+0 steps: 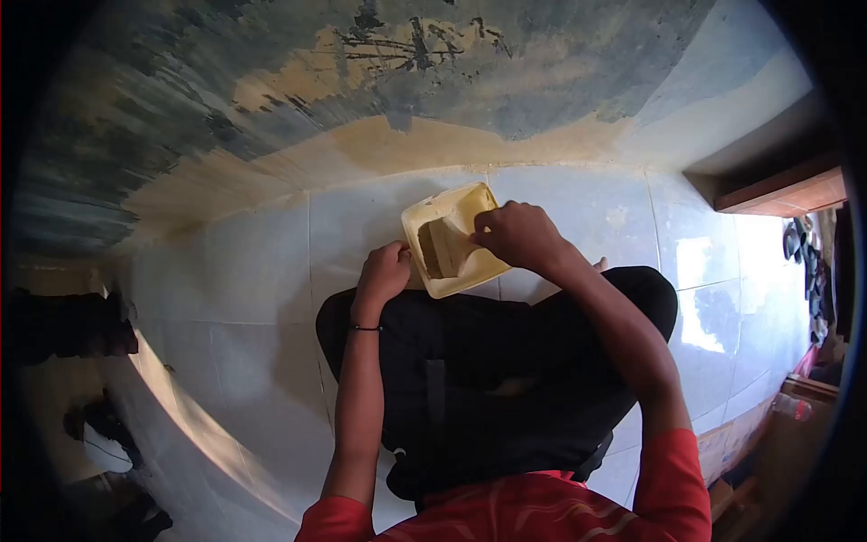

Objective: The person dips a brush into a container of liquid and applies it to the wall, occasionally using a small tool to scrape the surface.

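Note:
A square pale-yellow plastic tub [432, 216] sits on the white tiled floor just past my knees. Inside it lies something tan and brownish [440, 247]; what it is cannot be made out. My left hand [383, 273] is closed on the tub's near-left rim. My right hand [517, 234] is curled over the tub's right side, fingers pinched on the tan thing inside. A thin black band circles my left wrist.
I am sitting on white floor tiles [271, 271] in black trousers and a red top. A stained, peeling wall [361, 81] rises right behind the tub. A wooden shelf [786, 190] and hanging items are at the right; dark clutter lies at the left.

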`<state>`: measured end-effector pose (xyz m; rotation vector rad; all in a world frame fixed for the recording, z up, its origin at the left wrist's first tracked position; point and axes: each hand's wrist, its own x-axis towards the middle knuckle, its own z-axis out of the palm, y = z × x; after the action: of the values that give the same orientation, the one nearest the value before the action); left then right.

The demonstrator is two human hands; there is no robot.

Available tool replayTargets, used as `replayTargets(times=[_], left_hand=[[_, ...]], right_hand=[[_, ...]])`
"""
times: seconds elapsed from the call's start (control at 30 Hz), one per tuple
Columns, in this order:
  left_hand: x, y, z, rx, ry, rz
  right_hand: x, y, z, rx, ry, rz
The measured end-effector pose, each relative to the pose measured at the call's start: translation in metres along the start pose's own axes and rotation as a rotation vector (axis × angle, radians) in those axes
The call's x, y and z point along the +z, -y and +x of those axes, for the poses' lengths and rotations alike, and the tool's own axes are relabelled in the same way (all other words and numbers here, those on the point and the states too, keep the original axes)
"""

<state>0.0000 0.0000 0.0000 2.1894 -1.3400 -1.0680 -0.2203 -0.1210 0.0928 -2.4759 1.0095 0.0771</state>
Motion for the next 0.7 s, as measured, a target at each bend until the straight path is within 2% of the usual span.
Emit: replayTargets(times=[0.17, 0.3, 0.37, 0.7], left_hand=[[-0.006, -0.012, -0.007, -0.02, 0.015, -0.092], [-0.007, -0.021, -0.005, -0.092, 0.053, -0.221], [-0.008, -0.023, -0.004, -0.132, 0.059, -0.288], [-0.005, -0.014, -0.001, -0.106, 0.025, -0.355]], right_hand=[[-0.004, 0.012, 0.023, -0.146, 0.063, -0.068], [-0.003, 0.008, 0.028, -0.081, 0.116, -0.026], [0.002, 0.001, 0.025, -0.059, 0.061, 0.104], [0.005, 0.004, 0.024, -0.05, 0.077, 0.132]])
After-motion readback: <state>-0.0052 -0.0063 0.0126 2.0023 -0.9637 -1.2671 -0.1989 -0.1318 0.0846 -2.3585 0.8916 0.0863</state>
